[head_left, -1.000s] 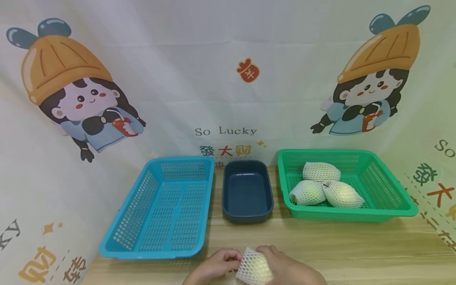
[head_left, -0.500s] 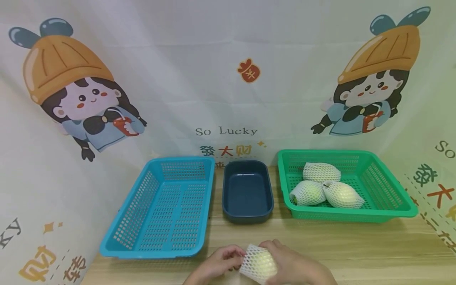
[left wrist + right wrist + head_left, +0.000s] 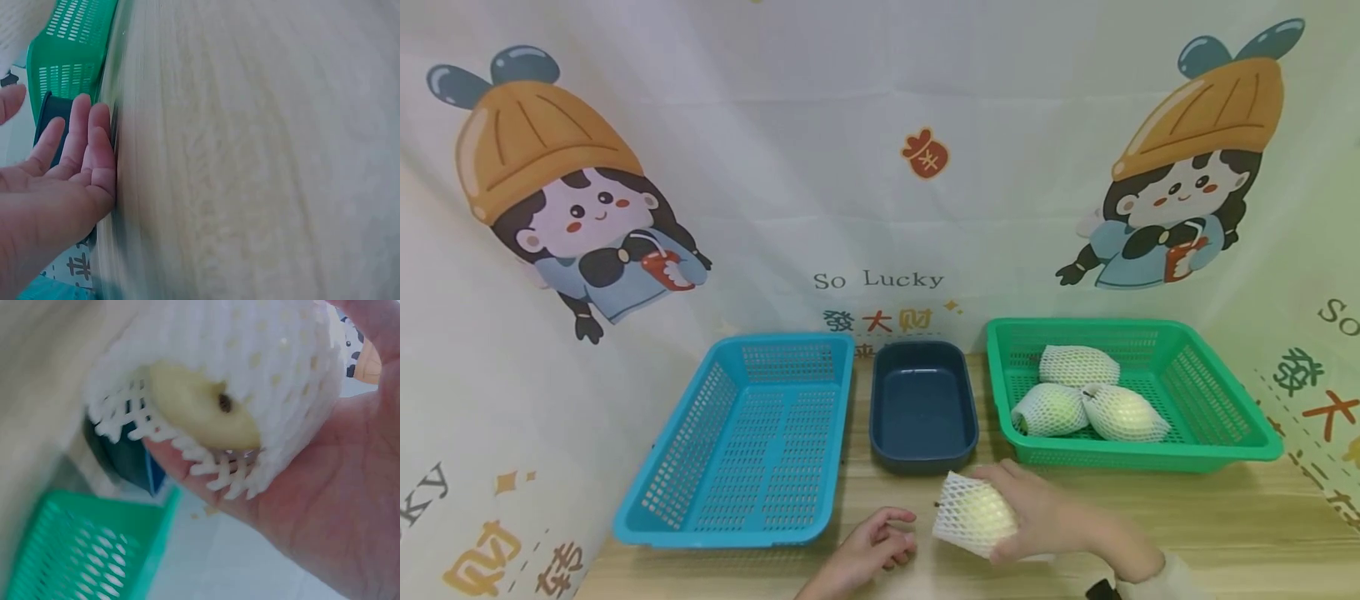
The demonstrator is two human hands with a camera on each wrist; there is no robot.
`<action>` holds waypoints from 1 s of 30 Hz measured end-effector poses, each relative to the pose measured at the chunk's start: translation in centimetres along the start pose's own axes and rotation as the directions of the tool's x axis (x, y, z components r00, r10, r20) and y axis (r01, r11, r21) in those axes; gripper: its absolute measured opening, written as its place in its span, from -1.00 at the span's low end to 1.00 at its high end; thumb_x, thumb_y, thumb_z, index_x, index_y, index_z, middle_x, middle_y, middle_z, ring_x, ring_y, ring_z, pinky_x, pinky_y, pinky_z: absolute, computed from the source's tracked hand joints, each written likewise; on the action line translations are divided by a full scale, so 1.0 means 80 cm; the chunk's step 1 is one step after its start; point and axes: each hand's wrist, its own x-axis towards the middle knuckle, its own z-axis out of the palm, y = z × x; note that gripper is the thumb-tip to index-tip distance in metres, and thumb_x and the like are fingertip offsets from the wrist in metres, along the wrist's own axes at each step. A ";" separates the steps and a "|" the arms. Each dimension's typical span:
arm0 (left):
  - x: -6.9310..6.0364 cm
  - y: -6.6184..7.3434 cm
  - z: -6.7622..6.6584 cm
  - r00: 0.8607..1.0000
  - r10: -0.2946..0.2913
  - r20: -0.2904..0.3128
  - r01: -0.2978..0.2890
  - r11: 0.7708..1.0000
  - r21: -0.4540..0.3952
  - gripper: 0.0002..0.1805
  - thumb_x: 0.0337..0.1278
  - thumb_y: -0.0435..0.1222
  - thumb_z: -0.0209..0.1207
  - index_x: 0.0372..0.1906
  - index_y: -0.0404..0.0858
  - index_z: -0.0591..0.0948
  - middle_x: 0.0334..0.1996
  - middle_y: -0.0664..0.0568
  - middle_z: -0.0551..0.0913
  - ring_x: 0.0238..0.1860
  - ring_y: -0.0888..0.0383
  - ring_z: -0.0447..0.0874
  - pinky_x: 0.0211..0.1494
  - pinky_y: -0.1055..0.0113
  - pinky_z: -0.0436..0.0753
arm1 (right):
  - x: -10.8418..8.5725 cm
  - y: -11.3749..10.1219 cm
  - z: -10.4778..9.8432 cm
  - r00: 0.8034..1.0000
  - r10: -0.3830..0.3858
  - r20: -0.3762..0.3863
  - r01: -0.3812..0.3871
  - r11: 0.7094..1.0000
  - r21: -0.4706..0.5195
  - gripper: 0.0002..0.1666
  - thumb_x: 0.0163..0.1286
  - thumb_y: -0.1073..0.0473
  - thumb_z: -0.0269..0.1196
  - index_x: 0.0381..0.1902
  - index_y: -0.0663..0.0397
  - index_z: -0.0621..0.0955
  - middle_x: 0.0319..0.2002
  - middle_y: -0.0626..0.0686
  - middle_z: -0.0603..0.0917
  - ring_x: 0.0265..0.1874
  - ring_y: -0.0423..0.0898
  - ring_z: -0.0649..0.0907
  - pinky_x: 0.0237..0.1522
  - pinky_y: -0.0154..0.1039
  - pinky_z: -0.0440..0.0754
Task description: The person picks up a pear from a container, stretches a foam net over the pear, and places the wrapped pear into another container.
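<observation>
My right hand [image 3: 1047, 515] grips a pale yellow pear [image 3: 977, 518] in a white foam net, above the table in front of the dark blue dish [image 3: 922, 408]. A short dark stem points left from the net. In the right wrist view the pear's bare end [image 3: 194, 406] shows through the net's open edge, with palm and fingers round it. To the pear's left, apart from it, my left hand [image 3: 874, 546] holds nothing, its fingers loosely bent. The left wrist view shows the left hand's palm and spread fingers [image 3: 76, 134] near the wooden surface.
A blue plastic basket [image 3: 831, 467] stands at the left with nothing visible inside. The green basket [image 3: 1150, 454] at the right holds three net-wrapped fruits [image 3: 1126, 412]. Behind everything hangs a printed white cloth [image 3: 880, 183].
My right hand has carried the pear up and to the right, away from the left hand. The left hand's fingers, earlier at the net's edge, are now clear of it.
</observation>
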 end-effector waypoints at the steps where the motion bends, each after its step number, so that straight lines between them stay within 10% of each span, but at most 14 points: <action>1: 0.001 0.000 0.001 1.000 -0.002 -0.015 0.002 1.000 0.001 -0.56 0.24 -0.22 0.10 0.12 -0.41 0.41 -0.31 -0.09 0.66 -0.37 0.22 0.54 -0.28 0.38 0.51 | -0.001 -0.002 -0.009 1.000 -0.008 -0.009 0.008 1.000 -0.010 -0.07 -0.15 0.00 0.43 0.21 0.10 0.32 0.00 0.11 0.42 -0.15 -0.08 0.46 -0.26 -0.23 0.50; 14: -0.007 0.018 0.012 0.989 0.145 0.002 -0.141 0.959 0.245 -0.55 0.28 -0.28 0.02 0.21 -0.40 0.36 -0.02 -0.26 0.55 -0.02 -0.10 0.57 -0.03 0.23 0.56 | -0.002 -0.007 -0.076 0.996 0.006 -0.085 -0.011 0.998 -0.054 -0.05 -0.02 0.03 0.42 0.24 0.26 0.25 0.09 0.17 0.42 -0.08 -0.05 0.47 -0.18 -0.22 0.52; 17: -0.013 0.031 0.015 0.973 0.231 -0.016 -0.201 0.875 0.441 -0.53 0.30 -0.20 0.02 0.24 -0.29 0.36 0.08 -0.18 0.50 0.10 -0.14 0.48 0.08 0.06 0.51 | -0.004 -0.002 -0.079 0.990 -0.010 -0.139 -0.001 0.997 -0.073 -0.07 -0.03 0.01 0.43 0.23 0.24 0.28 0.08 0.17 0.43 -0.07 -0.04 0.48 -0.19 -0.23 0.53; 22: -0.021 0.062 0.016 0.933 0.358 -0.043 -0.218 0.656 0.723 -0.53 0.32 -0.11 -0.03 0.28 -0.11 0.36 0.18 -0.03 0.46 0.21 -0.05 0.38 0.19 -0.03 0.40 | -0.009 0.011 -0.087 0.976 -0.043 -0.213 0.008 0.987 -0.162 -0.13 -0.03 0.03 0.42 0.21 0.21 0.33 0.09 0.13 0.45 0.00 -0.01 0.47 -0.11 -0.13 0.53; 30: -0.024 0.099 0.004 0.930 0.367 -0.010 -0.169 0.453 0.875 -0.48 0.32 -0.10 -0.04 0.34 -0.11 0.29 0.31 -0.08 0.33 0.32 -0.21 0.22 0.25 -0.17 0.30 | -0.016 0.039 -0.121 0.959 -0.035 -0.281 -0.036 0.969 -0.243 -0.13 0.00 0.04 0.43 0.20 0.30 0.33 0.07 0.23 0.45 -0.03 0.07 0.47 -0.17 -0.08 0.52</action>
